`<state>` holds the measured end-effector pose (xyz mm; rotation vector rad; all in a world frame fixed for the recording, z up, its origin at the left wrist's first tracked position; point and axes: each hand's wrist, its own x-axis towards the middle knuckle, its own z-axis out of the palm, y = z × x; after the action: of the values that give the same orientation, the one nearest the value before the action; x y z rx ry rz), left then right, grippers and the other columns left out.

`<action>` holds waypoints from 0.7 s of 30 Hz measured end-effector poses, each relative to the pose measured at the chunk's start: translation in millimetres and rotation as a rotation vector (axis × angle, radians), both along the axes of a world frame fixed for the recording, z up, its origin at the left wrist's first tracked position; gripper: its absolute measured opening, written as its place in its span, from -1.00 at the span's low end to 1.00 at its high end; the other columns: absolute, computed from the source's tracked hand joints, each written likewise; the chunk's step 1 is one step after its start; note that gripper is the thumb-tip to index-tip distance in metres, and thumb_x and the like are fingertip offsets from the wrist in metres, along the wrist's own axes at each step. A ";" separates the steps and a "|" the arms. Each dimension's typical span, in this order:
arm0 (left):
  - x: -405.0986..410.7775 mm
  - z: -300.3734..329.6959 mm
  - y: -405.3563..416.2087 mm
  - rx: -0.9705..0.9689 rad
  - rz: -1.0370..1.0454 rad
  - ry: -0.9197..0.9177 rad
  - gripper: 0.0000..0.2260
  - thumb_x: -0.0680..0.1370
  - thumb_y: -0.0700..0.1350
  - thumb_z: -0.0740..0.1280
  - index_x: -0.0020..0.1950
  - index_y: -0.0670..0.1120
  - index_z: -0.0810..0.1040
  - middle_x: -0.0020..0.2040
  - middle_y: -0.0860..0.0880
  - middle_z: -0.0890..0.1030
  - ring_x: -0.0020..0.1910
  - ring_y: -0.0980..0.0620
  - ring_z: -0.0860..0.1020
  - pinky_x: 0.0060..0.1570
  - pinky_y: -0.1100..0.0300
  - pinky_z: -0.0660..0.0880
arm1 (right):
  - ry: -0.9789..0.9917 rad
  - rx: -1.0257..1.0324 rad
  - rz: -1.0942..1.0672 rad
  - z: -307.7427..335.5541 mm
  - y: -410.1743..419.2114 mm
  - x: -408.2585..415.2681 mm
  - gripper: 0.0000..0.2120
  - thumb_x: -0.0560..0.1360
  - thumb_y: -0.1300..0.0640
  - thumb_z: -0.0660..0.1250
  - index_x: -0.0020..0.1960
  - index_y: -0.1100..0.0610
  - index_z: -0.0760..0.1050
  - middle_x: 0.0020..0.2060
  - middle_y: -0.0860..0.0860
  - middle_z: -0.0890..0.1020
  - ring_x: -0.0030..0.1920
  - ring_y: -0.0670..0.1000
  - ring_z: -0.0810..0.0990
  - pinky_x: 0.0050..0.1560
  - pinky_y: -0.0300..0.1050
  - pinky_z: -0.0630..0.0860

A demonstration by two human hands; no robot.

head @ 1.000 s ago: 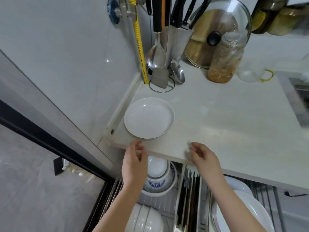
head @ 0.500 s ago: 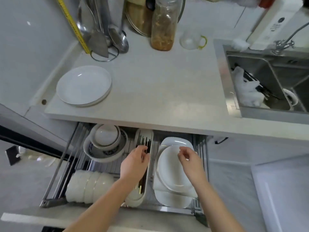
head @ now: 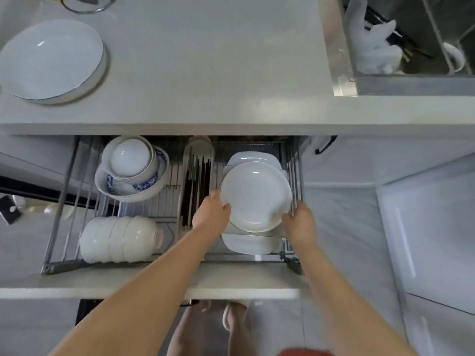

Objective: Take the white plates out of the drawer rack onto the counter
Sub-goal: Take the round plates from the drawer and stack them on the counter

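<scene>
Round plate (head: 255,196) sits atop stack in drawer rack (head: 295,160); left hand (head: 212,214) and right hand (head: 299,223) grip its edges. Next, probably: lift clear, set on worktop (head: 205,60).

Both forearms reach up from the bottom of the frame; the left hand (head: 211,214) and the right hand (head: 300,223) grip opposite rims of one round white plate (head: 255,196).

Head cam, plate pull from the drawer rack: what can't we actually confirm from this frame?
- Right hand fingers: behind the round plate rim, so the grip is unclear.
- Count of dishes under the round plate: only edges of the square dishes show.
- Sink contents: cut off by the top edge.
- Counter plate: one or a stack, rim blurred.
</scene>
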<state>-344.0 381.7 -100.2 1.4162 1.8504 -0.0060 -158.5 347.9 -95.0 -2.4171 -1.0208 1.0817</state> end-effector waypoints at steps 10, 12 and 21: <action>3.0 -25.4 10.0 0.003 -0.040 0.105 -0.53 0.61 -0.06 0.10 0.51 0.04 0.07 -0.03 -0.11 0.62 -0.22 -0.07 0.56 -0.36 0.12 0.46 | -0.002 -0.111 0.061 -34.0 2.5 5.9 -0.76 0.50 0.29 0.19 0.16 0.27 0.38 0.03 0.26 0.62 0.05 0.24 0.58 -0.15 -0.09 0.39; 2.7 -27.8 10.5 0.004 -0.042 0.112 -0.54 0.62 -0.07 0.10 0.50 0.04 0.08 -0.06 -0.11 0.63 -0.23 -0.08 0.60 -0.30 0.05 0.55 | -0.001 -0.105 0.060 -38.1 4.1 3.8 -0.75 0.50 0.28 0.18 0.18 0.27 0.36 0.04 0.27 0.61 0.04 0.25 0.58 -0.15 -0.05 0.43; 1.7 -28.1 10.3 0.019 0.004 0.055 -0.55 0.59 -0.21 0.09 0.46 0.07 0.18 -0.16 -0.12 0.63 -0.30 -0.09 0.65 -0.19 -0.05 0.65 | 0.079 -0.032 -0.017 -41.3 3.0 -3.7 -0.72 0.43 0.35 0.14 0.13 0.28 0.39 0.00 0.29 0.57 -0.05 0.37 0.60 -0.05 0.29 0.58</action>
<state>-342.3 392.1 -128.2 1.4383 1.9026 -0.0262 -162.2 350.9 -136.3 -2.3828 -0.9627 1.1865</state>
